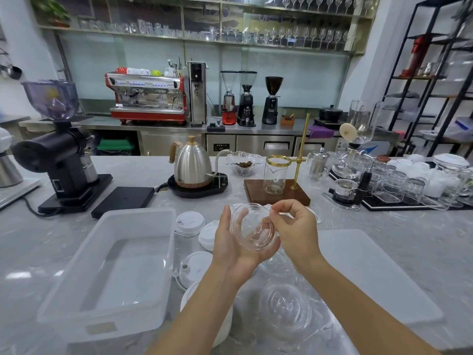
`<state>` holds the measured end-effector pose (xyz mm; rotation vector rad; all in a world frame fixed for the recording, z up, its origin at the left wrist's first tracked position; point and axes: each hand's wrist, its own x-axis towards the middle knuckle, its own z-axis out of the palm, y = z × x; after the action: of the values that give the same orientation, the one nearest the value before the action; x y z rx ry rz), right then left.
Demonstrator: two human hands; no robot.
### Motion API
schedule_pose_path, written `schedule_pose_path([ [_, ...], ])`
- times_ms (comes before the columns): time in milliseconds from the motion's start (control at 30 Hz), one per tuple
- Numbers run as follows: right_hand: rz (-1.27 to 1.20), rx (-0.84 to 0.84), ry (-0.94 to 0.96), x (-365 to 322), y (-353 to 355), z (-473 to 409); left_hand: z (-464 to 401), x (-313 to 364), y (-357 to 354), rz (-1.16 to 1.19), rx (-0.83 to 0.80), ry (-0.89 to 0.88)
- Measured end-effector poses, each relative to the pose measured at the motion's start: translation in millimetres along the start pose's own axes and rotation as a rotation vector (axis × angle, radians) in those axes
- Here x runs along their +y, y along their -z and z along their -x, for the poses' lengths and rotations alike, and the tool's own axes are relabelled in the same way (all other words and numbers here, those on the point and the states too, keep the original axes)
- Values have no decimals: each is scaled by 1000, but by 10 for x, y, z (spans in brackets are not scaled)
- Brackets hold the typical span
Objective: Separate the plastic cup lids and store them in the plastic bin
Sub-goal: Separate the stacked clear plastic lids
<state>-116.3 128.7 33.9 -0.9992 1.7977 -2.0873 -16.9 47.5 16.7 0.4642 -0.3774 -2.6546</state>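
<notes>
Clear lids cradled in left hand, right hand pinching top rim at frame centre; light, thin, slippery, likely nested tight, so peel at rim edge.

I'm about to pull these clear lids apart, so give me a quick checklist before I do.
1. Clear lids held over the counter: ok, left hand cradles them.
2. Right hand pinching the top rim: ok.
3. Only one lid in that pinch: cannot tell, clear plastic hides the layers.
4. Bin open and close by: ok, at the left.
5. Room in the bin: ok, nothing visible inside.
6. More lids waiting: ok, white lids beside the bin.
</notes>
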Motion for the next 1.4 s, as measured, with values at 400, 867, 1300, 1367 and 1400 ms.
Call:
schedule_pose_path([
  [400,437,-60,379,29,-71,1,90,-15,-24,-31,-179,90],
  [867,504,-174,248,75,145,-229,83,42,-20,-59,40,-115],
  [1300,808,-269,-196,675,525,-321,97,70,54,-4,117,-153],
  [1367,858,-316,-297,721,521,-295,91,60,66,1,125,-150],
  [1400,875,-336,-334,734,516,-283,88,59,68,3,130,-150],
])
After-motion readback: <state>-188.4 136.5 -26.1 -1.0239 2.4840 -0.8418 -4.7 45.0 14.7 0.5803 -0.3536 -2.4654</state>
